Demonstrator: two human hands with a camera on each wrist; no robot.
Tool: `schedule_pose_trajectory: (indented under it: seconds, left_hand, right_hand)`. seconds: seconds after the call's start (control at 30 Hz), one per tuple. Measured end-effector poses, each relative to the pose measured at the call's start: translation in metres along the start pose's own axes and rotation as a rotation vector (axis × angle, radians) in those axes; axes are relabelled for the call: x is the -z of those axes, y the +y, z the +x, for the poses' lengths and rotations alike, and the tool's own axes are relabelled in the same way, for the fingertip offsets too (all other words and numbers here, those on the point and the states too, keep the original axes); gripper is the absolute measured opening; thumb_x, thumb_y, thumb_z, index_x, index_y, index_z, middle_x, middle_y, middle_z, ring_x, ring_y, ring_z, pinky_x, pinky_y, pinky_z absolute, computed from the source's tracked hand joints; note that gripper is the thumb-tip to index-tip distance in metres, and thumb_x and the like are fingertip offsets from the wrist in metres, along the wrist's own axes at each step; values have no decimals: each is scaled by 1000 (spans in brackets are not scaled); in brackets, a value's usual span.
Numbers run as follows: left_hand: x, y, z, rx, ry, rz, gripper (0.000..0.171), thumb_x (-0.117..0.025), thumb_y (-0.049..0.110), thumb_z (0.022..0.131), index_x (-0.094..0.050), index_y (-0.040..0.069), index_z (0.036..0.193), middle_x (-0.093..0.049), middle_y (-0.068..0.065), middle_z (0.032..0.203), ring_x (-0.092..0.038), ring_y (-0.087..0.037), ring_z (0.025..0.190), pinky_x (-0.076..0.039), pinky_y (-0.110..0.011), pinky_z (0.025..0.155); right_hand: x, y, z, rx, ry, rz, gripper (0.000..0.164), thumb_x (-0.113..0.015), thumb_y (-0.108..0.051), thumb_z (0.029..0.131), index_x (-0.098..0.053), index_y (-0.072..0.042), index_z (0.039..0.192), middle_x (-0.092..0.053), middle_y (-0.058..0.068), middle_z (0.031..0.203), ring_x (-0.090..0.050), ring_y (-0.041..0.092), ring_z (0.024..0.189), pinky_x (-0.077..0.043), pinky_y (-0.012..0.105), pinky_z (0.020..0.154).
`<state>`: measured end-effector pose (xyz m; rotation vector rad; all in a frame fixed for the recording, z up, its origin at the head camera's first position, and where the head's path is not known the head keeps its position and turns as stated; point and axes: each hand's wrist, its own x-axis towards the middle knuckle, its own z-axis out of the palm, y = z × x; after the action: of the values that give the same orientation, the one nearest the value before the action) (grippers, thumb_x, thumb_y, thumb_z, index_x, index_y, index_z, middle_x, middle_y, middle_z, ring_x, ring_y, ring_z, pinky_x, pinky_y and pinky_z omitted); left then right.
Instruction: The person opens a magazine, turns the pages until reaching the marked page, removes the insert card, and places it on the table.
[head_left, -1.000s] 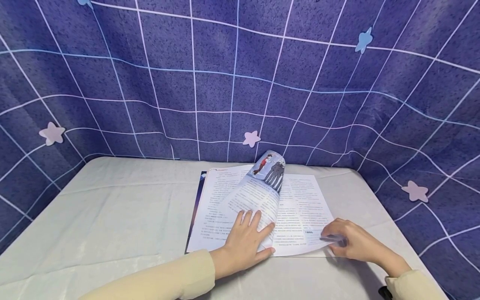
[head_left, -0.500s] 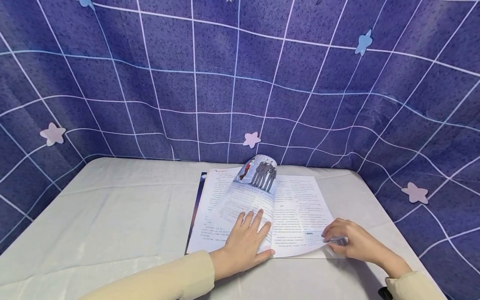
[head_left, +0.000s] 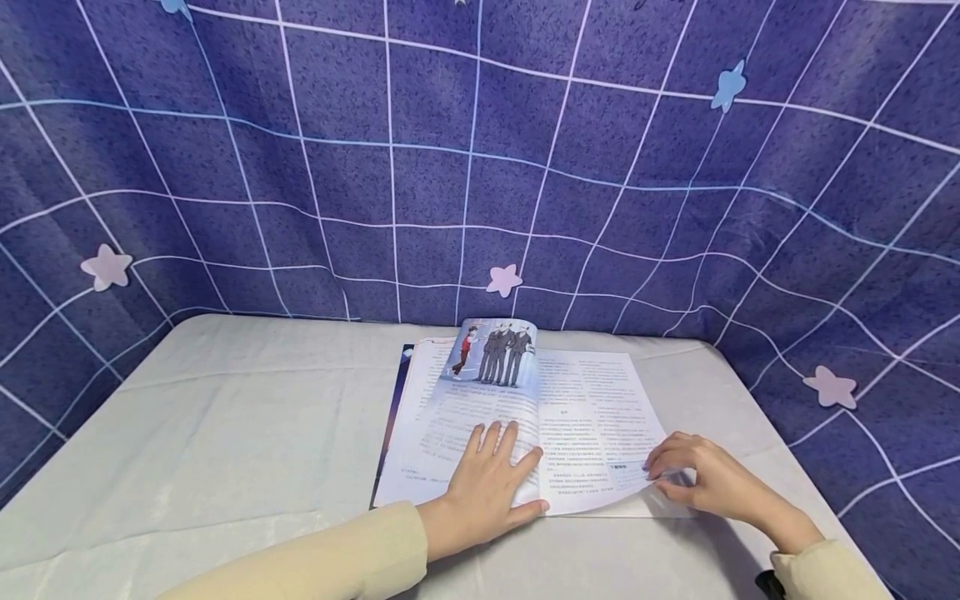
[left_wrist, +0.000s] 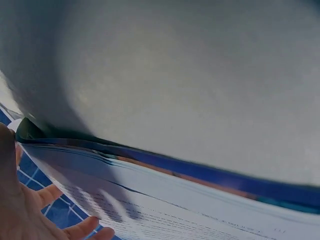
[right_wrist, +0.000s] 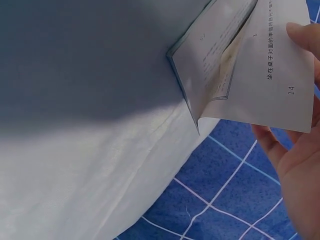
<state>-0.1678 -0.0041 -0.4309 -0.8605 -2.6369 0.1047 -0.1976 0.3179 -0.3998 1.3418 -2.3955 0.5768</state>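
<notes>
An open magazine (head_left: 592, 408) with printed text lies on the table in the head view. Its turned page (head_left: 495, 358), with a picture of a figure in red facing several dark-suited figures, curves over the left side. My left hand (head_left: 487, 492) rests with fingers spread on that page near the spine; the left wrist view shows this hand (left_wrist: 30, 215) beside the magazine's stacked edge (left_wrist: 200, 182). At the lower right corner my right hand (head_left: 705, 479) pinches a page. In the right wrist view that lifted page (right_wrist: 270, 85) bends up between the thumb and fingers of my right hand (right_wrist: 305, 155).
A pale cloth covers the table (head_left: 247, 433) under the magazine. Behind and at both sides hangs a blue curtain (head_left: 337, 183) with a grid pattern and star shapes. The magazine's dark cover edge (head_left: 393, 408) shows at the left.
The illustrated page has fallen leftward and flattened under my left hand, showing more of its picture. My right hand has barely moved and still holds the page corner.
</notes>
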Motion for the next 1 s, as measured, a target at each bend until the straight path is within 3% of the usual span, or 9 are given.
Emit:
schedule_pose_trajectory:
  seconds: [0.43, 0.73, 1.0]
  left_hand:
    - [2, -1, 0, -19, -31, 2, 71, -34, 70, 83, -46, 15, 126, -44, -11, 135, -43, -29, 123, -31, -48, 101]
    - [0, -1, 0, -14, -38, -8, 67, -33, 71, 82, -48, 24, 127, -46, -13, 132, -46, -31, 117, -32, -49, 99]
    - [-2, -1, 0, -21, -18, -8, 66, -33, 72, 82, -50, 22, 122, -46, -13, 132, -45, -31, 117, -32, -49, 99]
  right_hand:
    - [6, 1, 9, 34, 29, -3, 29, -76, -2, 55, -67, -22, 75, -65, -6, 82, -58, 10, 77, -39, 15, 78]
    - [9, 2, 14, 46, 38, 6, 30, -77, -3, 55, -67, -23, 75, -65, -5, 82, -58, 11, 78, -39, 16, 77]
    - [14, -1, 22, 62, 51, 21, 31, -77, -2, 55, -67, -22, 75, -65, -4, 82, -57, 11, 78, -39, 16, 78]
